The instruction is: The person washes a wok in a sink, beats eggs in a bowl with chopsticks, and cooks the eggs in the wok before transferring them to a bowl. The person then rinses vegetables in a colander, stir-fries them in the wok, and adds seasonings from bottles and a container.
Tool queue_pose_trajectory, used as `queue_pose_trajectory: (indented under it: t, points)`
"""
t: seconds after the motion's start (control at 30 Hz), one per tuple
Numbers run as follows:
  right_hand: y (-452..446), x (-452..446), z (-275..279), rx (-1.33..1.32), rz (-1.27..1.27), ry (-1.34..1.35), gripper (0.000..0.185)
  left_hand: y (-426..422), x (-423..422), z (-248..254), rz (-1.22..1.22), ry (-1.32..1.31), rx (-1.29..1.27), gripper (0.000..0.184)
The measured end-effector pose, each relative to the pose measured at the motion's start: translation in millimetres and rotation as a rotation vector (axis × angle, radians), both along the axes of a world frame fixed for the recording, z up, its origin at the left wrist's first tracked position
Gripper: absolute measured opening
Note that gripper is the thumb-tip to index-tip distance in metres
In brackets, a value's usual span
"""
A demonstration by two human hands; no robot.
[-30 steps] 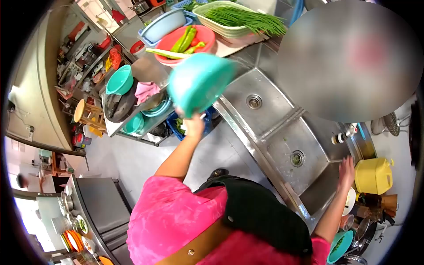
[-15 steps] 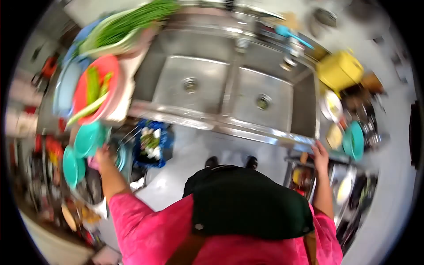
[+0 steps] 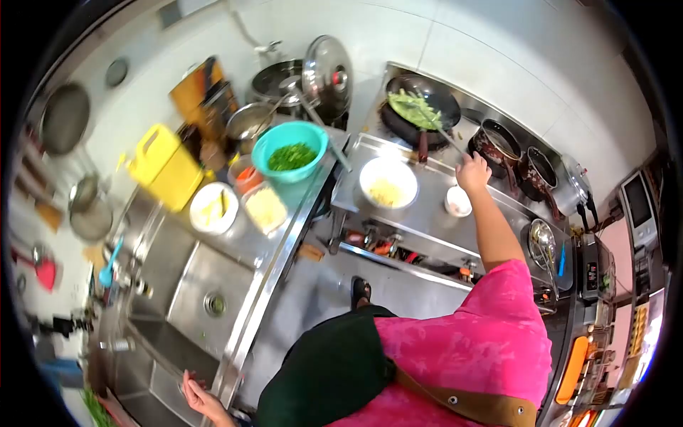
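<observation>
At the stove, my right hand point(image 3: 473, 173) is closed around the handle of a long-handled metal cooking utensil point(image 3: 449, 136). Its far end reaches into the wok point(image 3: 445, 103), among pale green cut vegetables point(image 3: 413, 108); the utensil's head is hidden there. The wok's dark handle points toward me. Over the front rim of the sink point(image 3: 245, 331) hovers my left hand point(image 3: 201, 400), fingers apart and nothing in them. A white bowl of pale yellow food point(image 3: 388, 183) and a small white bowl point(image 3: 458, 202) stand on the steel ledge before the stove.
Two dark pots point(image 3: 498, 142) point(image 3: 538, 171) sit right of the wok. On the left counter are a teal bowl of chopped greens point(image 3: 290, 153), a plate point(image 3: 213, 208), a tub of pale food point(image 3: 265, 210) and a yellow jug point(image 3: 163, 169). A strainer point(image 3: 542, 238) lies far right.
My view has swung right from the sinks to the stove. My right hand has left the sink's edge and taken hold of the utensil. My left hand has moved away from the teal bowls.
</observation>
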State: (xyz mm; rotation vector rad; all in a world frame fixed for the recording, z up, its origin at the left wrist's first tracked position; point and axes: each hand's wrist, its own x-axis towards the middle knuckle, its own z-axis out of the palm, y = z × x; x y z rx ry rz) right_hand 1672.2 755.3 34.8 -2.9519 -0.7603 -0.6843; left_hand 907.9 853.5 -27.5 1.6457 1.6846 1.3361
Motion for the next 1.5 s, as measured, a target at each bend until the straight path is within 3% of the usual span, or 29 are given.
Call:
queue_pose_trajectory:
  t: [0.03,0.1,0.17,0.23,0.27,0.37,0.4,0.43,0.47,0.53,0.63,0.7,0.77,0.8,0.87,0.97,1.03,1.1,1.13,1.17,1.2,1.27,1.4,1.5]
  points:
    - [5.3,35.3,0.2,-0.095,-0.138,0.223,0.048,19.4,45.8,13.7,-0.103,0.007,-0.001,0.030]
    - [24.1,104.5,-22.4,-0.104,-0.048,0.567,0.050,57.6,123.2,5.1,-0.135,-0.154,-0.054,0.031]
    - [43.1,150.8,-46.0,-0.075,0.269,0.603,0.052,79.6,217.0,14.2,-0.336,-0.268,-0.173,0.031]
    - [66.2,164.4,-45.0,-0.312,0.132,0.381,0.054,97.3,289.0,16.8,-0.558,-0.124,-0.195,0.032]
    - [65.4,162.1,-27.7,-0.261,0.186,0.261,0.055,100.8,322.5,32.1,-0.616,-0.150,-0.227,0.033]
    - [46.3,162.6,1.4,-0.359,0.062,0.387,0.061,116.8,393.5,50.7,-0.730,-0.211,-0.279,0.034]
    - [33.9,179.6,-27.0,-0.300,0.067,0.378,0.061,124.9,409.5,47.6,-0.780,-0.232,-0.264,0.034]
    - [22.3,197.6,-41.5,-0.248,0.164,0.672,0.057,132.8,426.5,44.2,-0.800,-0.231,-0.286,0.034]
    - [16.0,198.6,-44.9,-0.112,0.235,0.687,0.051,137.8,445.0,41.7,-0.786,-0.237,-0.343,0.035]
    - [5.3,192.0,-24.9,0.033,0.295,0.701,0.045,149.0,484.8,27.6,-0.848,-0.119,-0.336,0.038]
    - [-15.3,156.3,80.8,-0.173,0.156,0.631,0.030,176.4,558.5,-2.4,-1.087,0.185,-0.294,0.047]
    - [-27.8,167.1,92.7,-0.285,0.222,0.525,0.028,217.3,611.1,-53.7,-1.102,0.414,-0.247,0.050]
    - [-4.3,178.6,88.4,-0.296,0.204,0.517,0.025,244.2,663.6,-73.5,-0.899,0.480,-0.453,0.064]
    - [10.5,195.2,62.0,-0.255,0.116,0.529,0.022,249.1,676.8,-80.1,-0.917,0.486,-0.444,0.064]
    - [45.7,200.1,41.9,-0.172,0.072,0.671,0.027,256.1,697.3,-85.1,-0.642,0.604,-0.457,0.078]
    - [53.5,181.9,40.0,-0.156,0.100,0.640,0.031,254.3,703.7,-50.3,-0.692,0.746,-0.492,0.087]
    - [32.9,149.3,86.7,-0.311,0.011,0.592,0.033,270.4,717.2,-76.3,-0.628,0.646,-0.491,0.083]
    - [10.6,135.0,101.7,-0.367,0.009,0.494,0.031,310.2,736.4,-126.8,-0.445,0.132,-0.240,0.071]
    - [12.0,133.3,99.2,-0.347,-0.028,0.485,0.030,284.7,724.5,-21.3,-0.585,-0.273,-0.683,0.055]
    - [14.2,133.9,97.1,-0.328,-0.069,0.471,0.029,305.6,722.9,-17.0,-0.619,-0.333,-0.745,0.046]
    - [22.4,144.8,81.9,-0.247,-0.070,0.500,0.028,323.5,722.3,-0.2,-0.604,-0.390,-0.777,0.041]
    - [45.4,171.1,28.1,-0.103,-0.044,0.566,0.026,370.3,716.9,17.2,-0.665,-0.397,-0.766,0.011]
    - [58.2,147.2,1.4,-0.020,0.041,0.552,0.025,456.6,702.7,41.8,-0.806,-0.260,-0.857,0.013]
    - [37.7,70.5,82.6,-0.149,-0.102,0.599,0.025,494.5,696.6,63.1,-0.838,-0.169,-0.903,0.012]
